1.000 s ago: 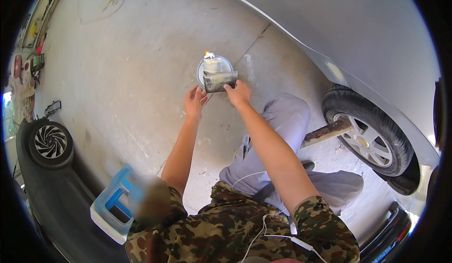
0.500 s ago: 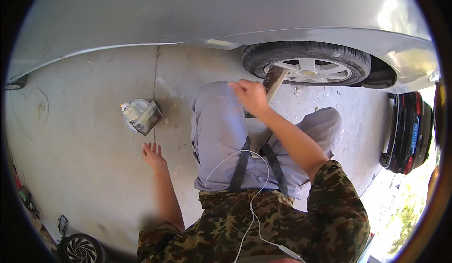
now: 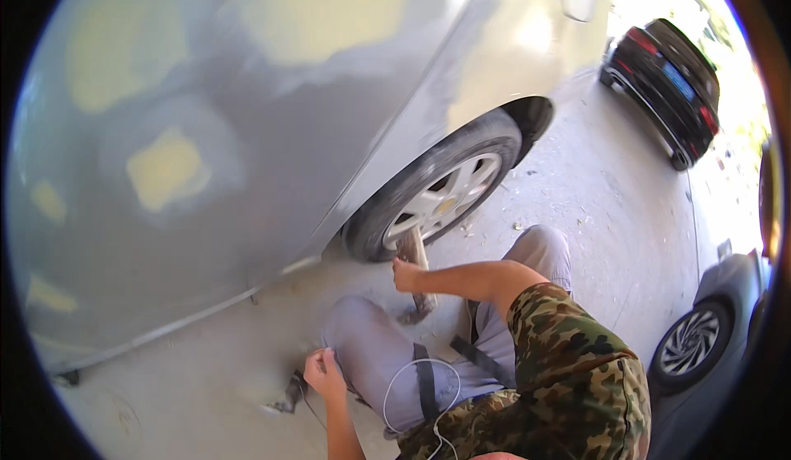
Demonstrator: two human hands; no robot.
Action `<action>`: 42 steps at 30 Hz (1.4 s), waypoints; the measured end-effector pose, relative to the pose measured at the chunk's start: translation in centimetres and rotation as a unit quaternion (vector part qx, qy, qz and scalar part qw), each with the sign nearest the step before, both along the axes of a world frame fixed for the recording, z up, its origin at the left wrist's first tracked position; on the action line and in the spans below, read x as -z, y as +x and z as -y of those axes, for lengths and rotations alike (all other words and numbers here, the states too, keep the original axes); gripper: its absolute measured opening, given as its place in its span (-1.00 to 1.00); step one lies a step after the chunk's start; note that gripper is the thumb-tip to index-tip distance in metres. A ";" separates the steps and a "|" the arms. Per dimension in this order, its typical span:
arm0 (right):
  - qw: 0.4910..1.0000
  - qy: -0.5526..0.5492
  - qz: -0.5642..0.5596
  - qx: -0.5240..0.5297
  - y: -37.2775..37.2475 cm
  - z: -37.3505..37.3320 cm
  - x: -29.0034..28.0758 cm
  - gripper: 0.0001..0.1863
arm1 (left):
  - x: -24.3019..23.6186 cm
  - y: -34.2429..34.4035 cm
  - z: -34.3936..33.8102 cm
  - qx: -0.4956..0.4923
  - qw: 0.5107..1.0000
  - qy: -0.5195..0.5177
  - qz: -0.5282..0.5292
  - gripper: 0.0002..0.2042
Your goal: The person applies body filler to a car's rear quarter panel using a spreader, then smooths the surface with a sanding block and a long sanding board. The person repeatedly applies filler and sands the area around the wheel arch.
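My right hand (image 3: 405, 275) is closed at the edge of a worn wooden board (image 3: 414, 250), which stands between my knees by the car's wheel (image 3: 445, 200). Whether it grips the board or something small is hidden. Low on the left, beside my knee, my left hand (image 3: 326, 373) has its fingers curled in; I cannot make out anything in them. Just left of that hand, a blurred dark plate with a whitish lump (image 3: 287, 396) sits low over the floor. The silver-grey car body (image 3: 272, 147) has several pale yellow filler patches, among them a squarish one (image 3: 167, 169).
The car's side rises close on my left and ahead. A black car (image 3: 666, 85) is parked at the far right, and a grey car with a spoked wheel (image 3: 692, 340) stands nearer on the right. Debris dots the concrete floor (image 3: 593, 188). A white cable (image 3: 395, 369) loops over my lap.
My view has turned and risen, so the patched car side shows. My right hand has come to the board's edge and closed. My left hand's spread fingers have curled in.
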State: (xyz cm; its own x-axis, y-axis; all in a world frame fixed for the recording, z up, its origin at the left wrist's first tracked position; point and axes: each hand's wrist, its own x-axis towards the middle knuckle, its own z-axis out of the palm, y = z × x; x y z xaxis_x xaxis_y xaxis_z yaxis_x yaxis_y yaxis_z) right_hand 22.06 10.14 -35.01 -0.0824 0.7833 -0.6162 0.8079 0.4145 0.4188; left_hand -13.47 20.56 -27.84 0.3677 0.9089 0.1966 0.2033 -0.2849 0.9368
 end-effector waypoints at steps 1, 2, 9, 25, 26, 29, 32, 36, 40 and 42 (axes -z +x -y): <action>1.000 0.007 -0.003 0.006 0.0 0.5 -0.8 -0.88 | -0.6 1.6 -0.4 0.025 0.998 0.035 0.047 -0.70; 0.998 0.005 -0.051 0.029 0.2 1.3 -1.8 -0.89 | -1.3 3.1 -0.5 0.052 0.997 0.006 0.060 -0.73; 0.950 0.164 -0.106 0.243 2.9 14.6 -14.6 -0.88 | -7.5 13.5 2.7 0.387 0.920 -0.050 0.025 -0.83; 0.843 0.459 -0.165 0.226 7.9 33.8 -36.8 -0.69 | -21.9 31.0 13.7 0.510 0.740 0.402 -0.176 -0.63; 0.832 0.486 -0.161 0.212 8.6 33.8 -37.3 -0.66 | -23.4 31.1 14.1 0.474 0.745 0.450 -0.136 -0.61; 0.780 0.597 -0.160 0.095 10.4 32.9 -39.6 -0.59 | -29.1 30.8 15.8 0.360 0.733 0.569 -0.093 -0.56; 0.752 0.644 -0.133 0.045 11.7 31.7 -43.7 -0.55 | -36.0 30.6 16.8 0.269 0.708 0.644 -0.109 -0.53; 0.692 0.717 -0.070 -0.043 13.8 29.7 -48.6 -0.55 | -42.3 30.1 16.8 0.175 0.693 0.690 -0.111 -0.52; 0.657 0.744 -0.064 -0.099 15.3 27.7 -50.8 -0.55 | -44.3 28.7 15.8 0.109 0.702 0.695 -0.111 -0.52; 0.638 0.756 -0.067 -0.131 15.8 26.3 -51.1 -0.56 | -44.6 28.5 15.1 0.093 0.698 0.704 -0.097 -0.52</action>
